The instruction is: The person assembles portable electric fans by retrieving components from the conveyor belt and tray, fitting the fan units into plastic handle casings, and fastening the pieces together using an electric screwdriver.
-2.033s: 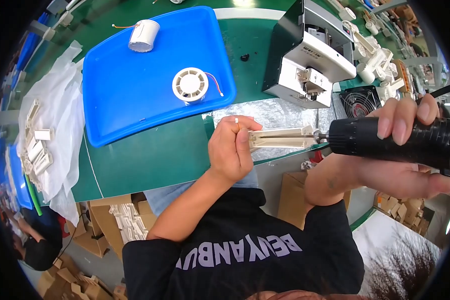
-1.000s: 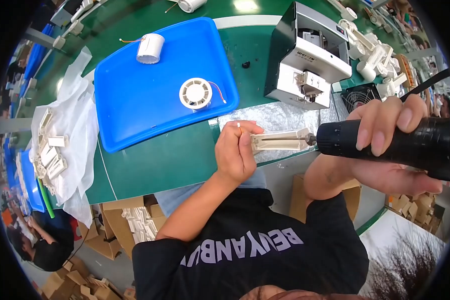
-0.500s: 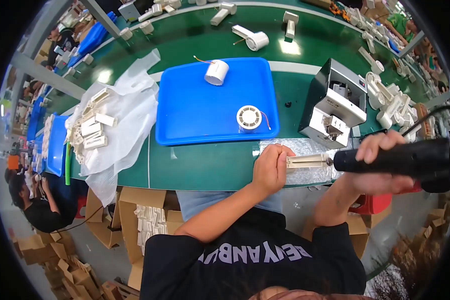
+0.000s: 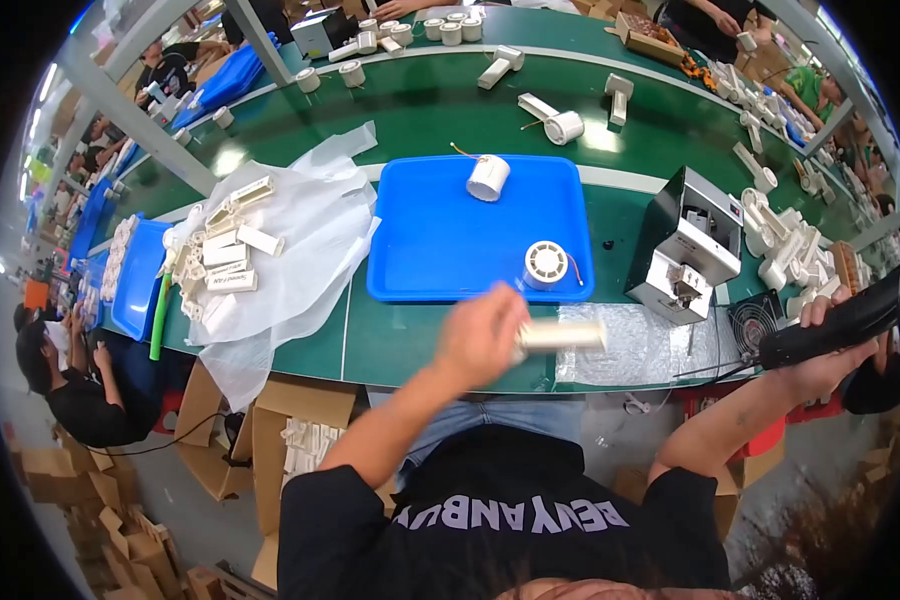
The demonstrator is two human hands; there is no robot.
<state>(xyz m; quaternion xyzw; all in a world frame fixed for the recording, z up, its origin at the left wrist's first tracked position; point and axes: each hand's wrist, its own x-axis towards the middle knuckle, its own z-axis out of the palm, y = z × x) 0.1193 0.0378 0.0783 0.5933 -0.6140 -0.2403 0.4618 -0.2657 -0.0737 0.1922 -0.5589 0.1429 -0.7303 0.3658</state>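
Note:
My left hand, blurred by motion, is closed around one end of a long cream plastic handle piece. That piece lies level above the front of the green bench, its free end pointing right. At the far right, my right hand grips a black electric screwdriver, whose thin bit reaches left toward the bench edge. Just beyond my left hand is a blue tray. It holds a white cylindrical fan head with a wire and a second fan head with its round grille facing up.
A grey and black machine stands right of the tray, with bubble wrap in front. Cream plastic parts lie on a white plastic sheet at left. Fan assemblies rest on the green belt. A co-worker sits far left.
My left hand has moved left with the handle piece, away from the bubble wrap. My right hand has drawn the electric screwdriver off to the right, apart from the piece. The view has shifted.

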